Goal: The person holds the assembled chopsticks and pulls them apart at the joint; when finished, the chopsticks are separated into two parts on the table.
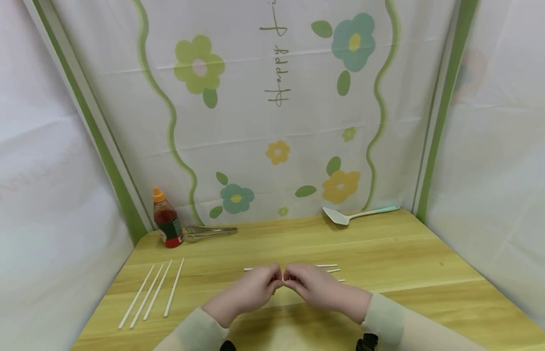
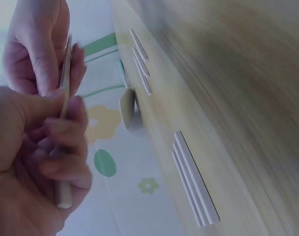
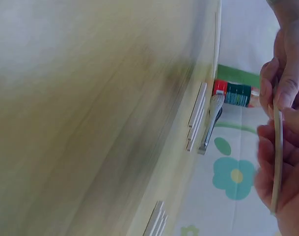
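Observation:
Close together above the middle of the table, my left hand and right hand both grip one pale chopstick. Curled fingers and thumbs pinch it on either side in both wrist views, and the hands hide it in the head view. In the right wrist view the chopstick runs along my right palm. Beyond the hands, 3 white chopsticks lie side by side on the table, their middles hidden by the hands.
Several more white chopsticks lie apart on the table's left side. A red sauce bottle with an orange cap stands at the back left, beside metal tongs. At the back right, a pale spatula leans near the flowered curtain.

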Motion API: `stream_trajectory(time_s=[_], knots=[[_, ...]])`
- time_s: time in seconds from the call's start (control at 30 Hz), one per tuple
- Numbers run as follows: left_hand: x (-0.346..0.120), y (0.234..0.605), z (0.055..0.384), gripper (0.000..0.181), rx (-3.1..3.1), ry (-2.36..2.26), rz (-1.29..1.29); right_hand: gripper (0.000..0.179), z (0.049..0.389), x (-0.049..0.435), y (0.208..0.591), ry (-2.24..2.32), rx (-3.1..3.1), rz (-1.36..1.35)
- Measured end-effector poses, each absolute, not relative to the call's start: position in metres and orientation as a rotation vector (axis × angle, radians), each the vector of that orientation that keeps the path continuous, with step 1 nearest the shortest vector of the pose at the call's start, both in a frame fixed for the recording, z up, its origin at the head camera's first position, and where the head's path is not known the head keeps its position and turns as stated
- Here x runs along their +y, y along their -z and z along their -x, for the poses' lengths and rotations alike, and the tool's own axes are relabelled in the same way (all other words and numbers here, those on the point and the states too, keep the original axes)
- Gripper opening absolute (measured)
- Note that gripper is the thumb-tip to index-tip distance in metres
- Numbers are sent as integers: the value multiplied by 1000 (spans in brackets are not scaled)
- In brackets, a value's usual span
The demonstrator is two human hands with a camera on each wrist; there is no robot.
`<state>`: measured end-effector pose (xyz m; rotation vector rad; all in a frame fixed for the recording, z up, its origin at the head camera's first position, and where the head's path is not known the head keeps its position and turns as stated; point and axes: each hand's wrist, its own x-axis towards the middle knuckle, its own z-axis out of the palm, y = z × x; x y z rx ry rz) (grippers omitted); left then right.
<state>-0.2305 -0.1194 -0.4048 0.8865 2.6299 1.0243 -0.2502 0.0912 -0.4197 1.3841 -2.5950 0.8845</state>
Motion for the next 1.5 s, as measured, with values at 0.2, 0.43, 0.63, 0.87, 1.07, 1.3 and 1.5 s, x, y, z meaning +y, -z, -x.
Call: stream_trajectory(time_s=[0.2, 0.43, 0.63, 0.87, 1.07, 1.3, 1.5], knots=[[-118, 403, 230, 11, 2610, -1085, -846, 6, 250, 98, 421, -801, -2565, -1415], [-129, 404, 232, 20, 2555, -1167, -908, 11, 253, 114, 418, -790, -2429, -1445], [-152, 416, 241, 24, 2650, -1126, -935, 25, 266, 138, 414, -794, -2568, -1362], [-163, 440, 252, 16, 2860, -938, -843, 10, 278, 152, 422, -765, -2797, -1250], [-160, 451, 256, 25, 3005, -616, -901, 23, 278, 154, 434, -509, -2806, -1316], [-150, 449, 258, 27, 3011, -507, -881, 26, 278, 153, 441, -485, -2901, -1272], [-145, 447, 259, 22, 2985, -517, -874, 27, 276, 155, 443, -534, -2948, -1223]])
